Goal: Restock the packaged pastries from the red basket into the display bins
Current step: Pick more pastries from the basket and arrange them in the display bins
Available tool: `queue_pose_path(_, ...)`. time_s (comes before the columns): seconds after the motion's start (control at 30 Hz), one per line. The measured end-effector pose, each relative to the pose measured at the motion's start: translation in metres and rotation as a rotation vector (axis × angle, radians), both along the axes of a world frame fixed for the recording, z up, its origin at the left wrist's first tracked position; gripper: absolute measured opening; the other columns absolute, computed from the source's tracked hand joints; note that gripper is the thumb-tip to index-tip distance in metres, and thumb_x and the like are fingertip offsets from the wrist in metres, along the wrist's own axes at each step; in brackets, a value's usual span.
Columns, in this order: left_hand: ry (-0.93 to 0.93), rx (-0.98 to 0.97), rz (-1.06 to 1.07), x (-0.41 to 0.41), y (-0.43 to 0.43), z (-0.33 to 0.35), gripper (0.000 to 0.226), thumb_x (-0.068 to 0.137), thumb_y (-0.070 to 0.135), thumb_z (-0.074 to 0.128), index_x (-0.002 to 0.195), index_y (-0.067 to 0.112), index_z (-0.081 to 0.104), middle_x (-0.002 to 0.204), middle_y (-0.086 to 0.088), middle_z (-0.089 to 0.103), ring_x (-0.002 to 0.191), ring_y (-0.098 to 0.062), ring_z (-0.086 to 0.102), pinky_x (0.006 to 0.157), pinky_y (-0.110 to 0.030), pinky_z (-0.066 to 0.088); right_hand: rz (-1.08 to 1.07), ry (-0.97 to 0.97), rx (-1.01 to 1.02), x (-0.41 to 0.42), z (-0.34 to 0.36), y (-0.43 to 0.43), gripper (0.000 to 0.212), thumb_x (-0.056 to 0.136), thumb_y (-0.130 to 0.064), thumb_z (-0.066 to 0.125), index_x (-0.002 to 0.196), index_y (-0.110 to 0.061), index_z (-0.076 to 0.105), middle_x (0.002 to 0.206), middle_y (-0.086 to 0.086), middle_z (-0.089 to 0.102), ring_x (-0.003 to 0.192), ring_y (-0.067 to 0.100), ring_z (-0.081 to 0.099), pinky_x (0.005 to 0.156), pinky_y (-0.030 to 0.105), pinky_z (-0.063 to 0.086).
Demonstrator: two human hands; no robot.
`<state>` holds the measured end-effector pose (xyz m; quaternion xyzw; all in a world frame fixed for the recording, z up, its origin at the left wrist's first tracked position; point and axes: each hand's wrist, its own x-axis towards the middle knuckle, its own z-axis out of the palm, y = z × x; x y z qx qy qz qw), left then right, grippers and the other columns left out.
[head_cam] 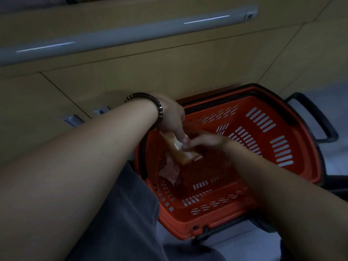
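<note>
The red basket [267, 162] stands on the floor against a wooden counter base. Both my hands reach into it from above. My left hand [172, 117], with a dark bead bracelet on the wrist, pinches a wrapped brown pastry [178, 149] held over the basket's left side. My right hand [205, 141] meets it from the right, its fingers on the same packet. Under them, on the basket floor, lies another pale pinkish packet [169, 174], blurred and partly hidden.
A wooden cabinet front [169, 68] with a long grey rail [131, 32] rises behind the basket. The basket's black handle [318, 119] sticks out to the right. My grey trouser leg [122, 213] presses against the basket's left edge. Pale floor shows at right.
</note>
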<state>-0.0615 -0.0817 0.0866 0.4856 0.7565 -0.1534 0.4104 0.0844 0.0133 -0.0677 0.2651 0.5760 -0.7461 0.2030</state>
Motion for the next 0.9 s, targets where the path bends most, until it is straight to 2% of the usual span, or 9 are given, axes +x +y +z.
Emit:
queue_pose_path(0.1, -0.023, 0.04, 0.061, 0.002, -0.003, -0.001, 0.048, 0.087, 0.04, 0.083, 0.128, 0.02, 0.071, 0.126, -0.005, 0.067, 0.103, -0.024, 0.071, 0.082, -0.045, 0.066, -0.097, 0.11, -0.18, 0.0, 0.018, 0.0, 0.042, 0.077, -0.02, 0.079, 0.118, -0.013, 0.077, 0.111, 0.016, 0.073, 0.099, 0.032, 0.07, 0.091, 0.047, 0.055)
queue_pose_path(0.23, -0.037, 0.023, 0.137, -0.002, -0.006, 0.006, 0.034, 0.089, 0.017, 0.083, 0.121, 0.009, 0.074, 0.118, -0.011, 0.066, 0.094, -0.034, 0.074, 0.075, -0.05, 0.066, -0.3, 0.009, -0.397, -0.008, 0.0, -0.017, 0.036, 0.093, -0.039, 0.058, 0.107, -0.009, 0.074, 0.085, 0.008, 0.074, 0.084, 0.033, 0.068, 0.091, 0.052, 0.053)
queue_pose_path(0.3, 0.009, 0.035, 0.147, -0.005, -0.005, 0.01, 0.035, 0.09, 0.017, 0.082, 0.122, 0.01, 0.072, 0.119, -0.012, 0.066, 0.093, -0.039, 0.076, 0.075, -0.051, 0.066, -0.37, -0.123, -0.056, -0.014, -0.015, -0.037, 0.026, 0.103, -0.024, 0.058, 0.108, -0.003, 0.072, 0.089, 0.014, 0.078, 0.086, 0.036, 0.071, 0.091, 0.049, 0.056)
queue_pose_path(0.4, 0.03, 0.079, 0.148, -0.009, -0.001, 0.013, 0.034, 0.092, 0.018, 0.08, 0.123, 0.012, 0.071, 0.119, -0.013, 0.067, 0.094, -0.039, 0.076, 0.076, -0.052, 0.066, 0.04, -0.253, 0.477, -0.015, -0.055, -0.068, 0.038, 0.1, -0.012, 0.067, 0.136, 0.001, 0.062, 0.137, 0.018, 0.065, 0.127, 0.035, 0.062, 0.081, 0.017, 0.051)
queue_pose_path(0.53, 0.022, 0.088, 0.133, -0.012, 0.004, 0.013, 0.038, 0.093, 0.021, 0.079, 0.128, 0.013, 0.069, 0.121, -0.014, 0.067, 0.093, -0.039, 0.076, 0.078, -0.051, 0.065, 0.344, -0.341, 0.725, -0.016, -0.097, -0.098, 0.06, 0.099, -0.031, 0.066, 0.147, 0.0, 0.049, 0.138, 0.026, 0.064, 0.131, 0.043, 0.058, 0.114, 0.044, 0.045)
queue_pose_path(0.63, 0.039, 0.103, 0.126, -0.016, 0.006, 0.012, 0.041, 0.093, 0.025, 0.08, 0.131, 0.014, 0.068, 0.124, -0.015, 0.067, 0.095, -0.036, 0.076, 0.078, -0.049, 0.066, 0.296, -0.358, 0.726, -0.021, -0.118, -0.11, 0.064, 0.106, -0.032, 0.055, 0.159, -0.004, 0.032, 0.154, 0.024, 0.05, 0.139, 0.041, 0.052, 0.116, 0.047, 0.041)
queue_pose_path(0.73, 0.034, 0.109, 0.149, -0.021, 0.006, 0.01, 0.044, 0.093, 0.025, 0.079, 0.134, 0.016, 0.067, 0.127, -0.013, 0.065, 0.097, -0.037, 0.075, 0.078, -0.049, 0.066, 0.299, -0.439, 0.628, -0.022, -0.124, -0.102, 0.058, 0.107, -0.028, 0.055, 0.156, -0.004, 0.037, 0.145, 0.026, 0.058, 0.129, 0.042, 0.061, 0.103, 0.042, 0.052)
queue_pose_path(0.83, -0.049, 0.14, 0.197, -0.023, 0.003, 0.014, 0.04, 0.095, 0.015, 0.076, 0.133, 0.026, 0.069, 0.128, -0.003, 0.055, 0.103, -0.04, 0.071, 0.077, -0.05, 0.066, 0.311, -0.511, 0.342, -0.016, -0.115, -0.079, 0.021, 0.106, -0.011, 0.056, 0.123, -0.002, 0.063, 0.106, 0.006, 0.077, 0.104, 0.027, 0.069, 0.064, 0.025, 0.062)
queue_pose_path(0.9, -0.092, 0.191, 0.243, -0.023, 0.0, 0.016, 0.036, 0.097, 0.01, 0.073, 0.127, 0.03, 0.073, 0.125, -0.001, 0.05, 0.099, -0.036, 0.067, 0.075, -0.05, 0.066, 0.386, -0.526, 0.106, -0.006, -0.09, -0.061, 0.015, 0.107, -0.008, 0.052, 0.108, -0.006, 0.066, 0.087, 0.003, 0.079, 0.091, 0.02, 0.07, 0.055, 0.021, 0.059)
